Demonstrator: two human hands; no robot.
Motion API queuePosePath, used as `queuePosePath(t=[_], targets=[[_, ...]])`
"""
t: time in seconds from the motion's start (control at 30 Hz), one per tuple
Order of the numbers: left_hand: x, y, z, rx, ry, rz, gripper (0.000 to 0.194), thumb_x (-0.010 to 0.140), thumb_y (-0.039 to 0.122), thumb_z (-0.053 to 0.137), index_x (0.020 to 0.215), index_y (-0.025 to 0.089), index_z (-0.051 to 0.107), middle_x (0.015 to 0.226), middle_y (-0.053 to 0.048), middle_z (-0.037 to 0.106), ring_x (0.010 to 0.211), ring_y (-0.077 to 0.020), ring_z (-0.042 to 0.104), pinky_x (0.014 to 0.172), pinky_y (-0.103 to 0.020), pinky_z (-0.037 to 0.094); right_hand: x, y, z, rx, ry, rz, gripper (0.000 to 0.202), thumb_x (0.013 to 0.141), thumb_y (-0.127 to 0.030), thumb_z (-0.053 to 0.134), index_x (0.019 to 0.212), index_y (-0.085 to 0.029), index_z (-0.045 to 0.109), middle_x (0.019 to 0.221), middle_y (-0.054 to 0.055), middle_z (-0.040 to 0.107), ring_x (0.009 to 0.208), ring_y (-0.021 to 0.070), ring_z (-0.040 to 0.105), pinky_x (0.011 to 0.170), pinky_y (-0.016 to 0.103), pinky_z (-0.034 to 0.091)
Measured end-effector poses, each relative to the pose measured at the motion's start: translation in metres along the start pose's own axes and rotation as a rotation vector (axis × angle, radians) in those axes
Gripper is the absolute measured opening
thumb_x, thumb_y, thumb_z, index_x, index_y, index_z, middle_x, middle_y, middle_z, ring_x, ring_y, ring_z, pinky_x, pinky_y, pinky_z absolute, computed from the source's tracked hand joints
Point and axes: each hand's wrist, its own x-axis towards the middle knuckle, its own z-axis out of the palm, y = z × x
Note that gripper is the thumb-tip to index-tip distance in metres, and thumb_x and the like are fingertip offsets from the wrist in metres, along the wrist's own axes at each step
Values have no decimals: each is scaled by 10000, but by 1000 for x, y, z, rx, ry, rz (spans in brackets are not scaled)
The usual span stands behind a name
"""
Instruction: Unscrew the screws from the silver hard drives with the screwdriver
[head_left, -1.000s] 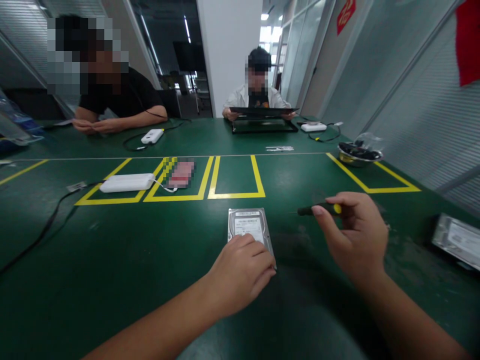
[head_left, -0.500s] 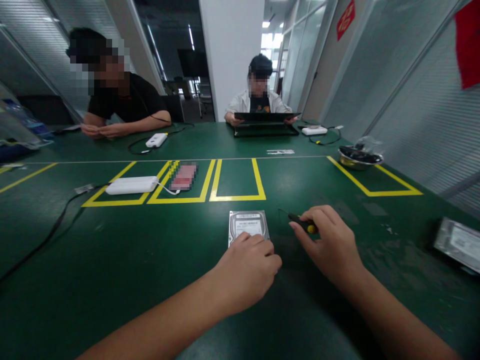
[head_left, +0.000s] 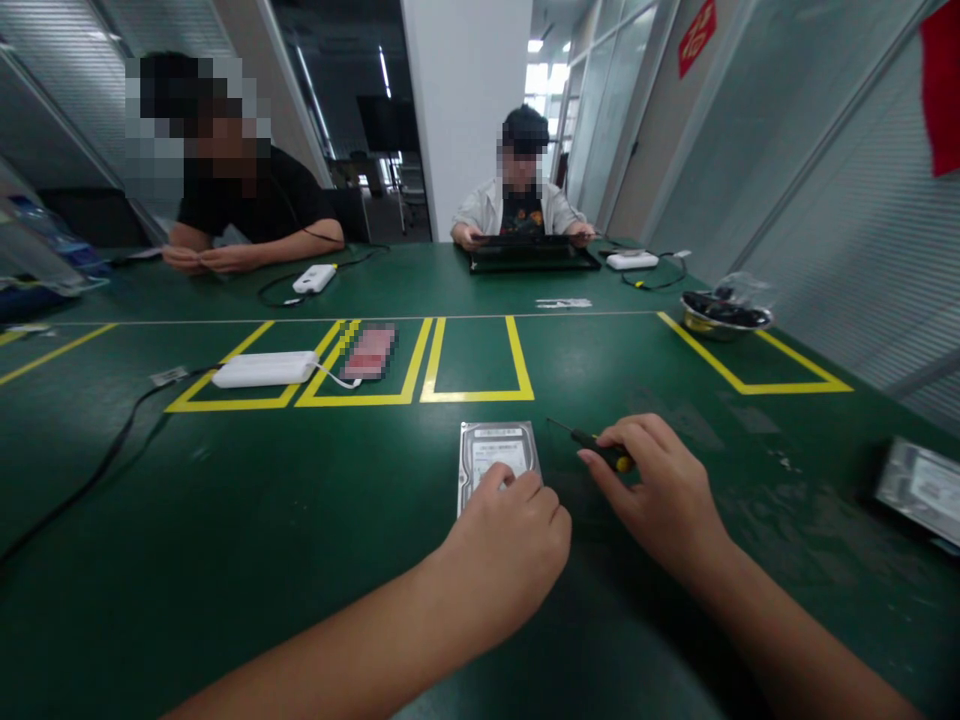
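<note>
A silver hard drive (head_left: pixel 499 440) with a white label lies flat on the green table, in front of me. Over its near part is my left hand (head_left: pixel 514 540), with curled fingers pressed together. Whatever is between those fingertips, if anything, is hidden, and the hand covers the drive's near end. To the right of the drive, my right hand (head_left: pixel 660 480) pinches a small screwdriver (head_left: pixel 596 448) by its black-and-yellow handle. The thin shaft points left and away from me, its tip just beyond the drive's right edge.
Yellow tape (head_left: pixel 478 396) outlines areas across the table (head_left: pixel 300 500). A white power bank (head_left: pixel 266 369) is cabled to a phone (head_left: pixel 369 352). At right are a metal bowl (head_left: pixel 726 318) and another drive (head_left: pixel 926 487). Two people sit opposite, one holding a dark panel (head_left: pixel 534 253).
My left hand has shifted slightly right and nearer, uncovering more of the drive's label. The screwdriver tip has moved a little left. Across the table, the person's dark panel has tilted lower.
</note>
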Motion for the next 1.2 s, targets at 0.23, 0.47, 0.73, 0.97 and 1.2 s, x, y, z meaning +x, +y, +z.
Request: queuePosePath(t=[0.23,0.47,0.73,0.97,1.2], targets=[[-3,6,4,46,23,-60,114,909,201,551,833,140,611,829,-79,659,823,-263,578,704,-433,422,3,0,-4,3,37,11,62,887,-256,609,906,-202,585,874,57,584,785,193,594,679,326,517],[-7,0,5,11,46,24,103,916,202,559,821,167,575,813,-44,638,805,-238,572,699,-406,424,6,-1,-7,51,47,30,90,854,-229,643,934,-199,614,935,78,623,849,215,627,707,352,543],[-4,3,-2,51,83,77,137,926,188,538,801,171,594,780,-44,635,803,-236,556,708,-428,427,5,-1,-6,71,43,28,73,870,-237,613,935,-204,618,939,79,621,863,218,629,719,360,550],[-2,9,1,102,106,30,171,932,173,503,810,148,619,769,-57,628,815,-244,546,782,-475,444,3,-1,-6,51,37,13,82,878,-234,619,951,-197,615,953,78,608,879,213,620,736,356,546],[-6,11,5,91,142,9,183,940,178,499,796,157,610,767,-51,628,824,-240,555,807,-465,438,4,-2,-7,51,32,6,77,883,-231,616,955,-204,610,957,77,605,878,212,613,741,358,540]])
